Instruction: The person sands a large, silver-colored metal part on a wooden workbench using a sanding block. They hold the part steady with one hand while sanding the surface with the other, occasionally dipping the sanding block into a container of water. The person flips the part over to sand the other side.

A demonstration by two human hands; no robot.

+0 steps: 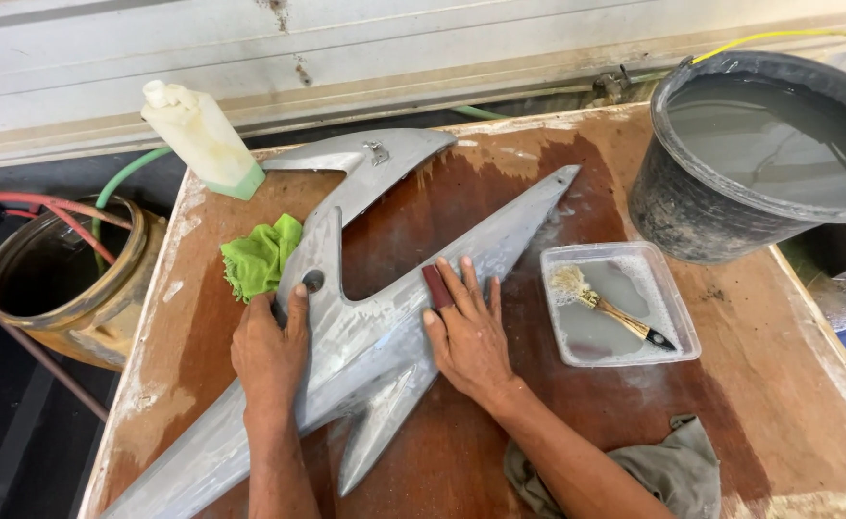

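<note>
In the middle of the frame a long grey fairing panel with pointed prongs lies flat on the wet brown table, running from lower left to upper centre. The left hand rests on its lower left part, fingers together and curled over the edge beside a round hole, pressing rather than pinching. The right hand lies flat on the panel's middle, fingers slightly spread, holding a small dark red sanding pad under the fingertips. A green cloth sits just beside the panel at left, a white bottle stands at upper left, and a clear tray with a brush lies to the right, near a black bucket of water at upper right. A grey rag lies at the bottom. The panel and table look wet, so the panel could slide if the left hand eases off, and the pad might slip past the thin prong edge and scrape the fingers.
</note>
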